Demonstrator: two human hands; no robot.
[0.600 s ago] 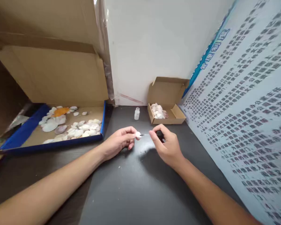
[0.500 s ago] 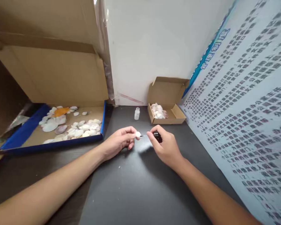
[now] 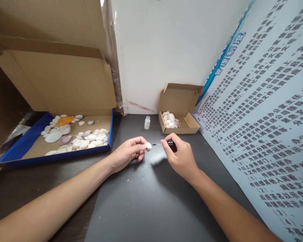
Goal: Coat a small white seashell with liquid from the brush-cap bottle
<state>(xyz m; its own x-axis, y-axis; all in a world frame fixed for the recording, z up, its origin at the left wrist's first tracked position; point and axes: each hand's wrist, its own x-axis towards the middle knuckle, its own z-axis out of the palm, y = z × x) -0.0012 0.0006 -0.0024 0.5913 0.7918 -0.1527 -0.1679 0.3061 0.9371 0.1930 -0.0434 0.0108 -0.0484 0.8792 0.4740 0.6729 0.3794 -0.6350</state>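
A small white seashell [image 3: 148, 146] is pinched between the thumb and fingertips of my left hand [image 3: 131, 150], above the dark table. My right hand [image 3: 178, 153] is closed round a black-capped applicator brush [image 3: 170, 143]. Its thin stem points left, and the dark bristle tip is a short way from the shell, not touching it. Part of the cap is hidden by my fingers. Beyond my hands an uncapped small clear bottle [image 3: 147, 123] with a pale label stands upright.
On the left lies an open blue-edged cardboard box [image 3: 110, 131] with many shells and an orange piece [image 3: 65, 120]. A smaller open cardboard box [image 3: 192, 123] holding shells stands at the back right. A white panel [image 3: 161, 53] rises behind, and a printed poster [image 3: 267, 117] on the right.
My right hand has drawn slightly right, so the brush tip that was at the shell is now apart from it. The left hand with the shell has barely moved.
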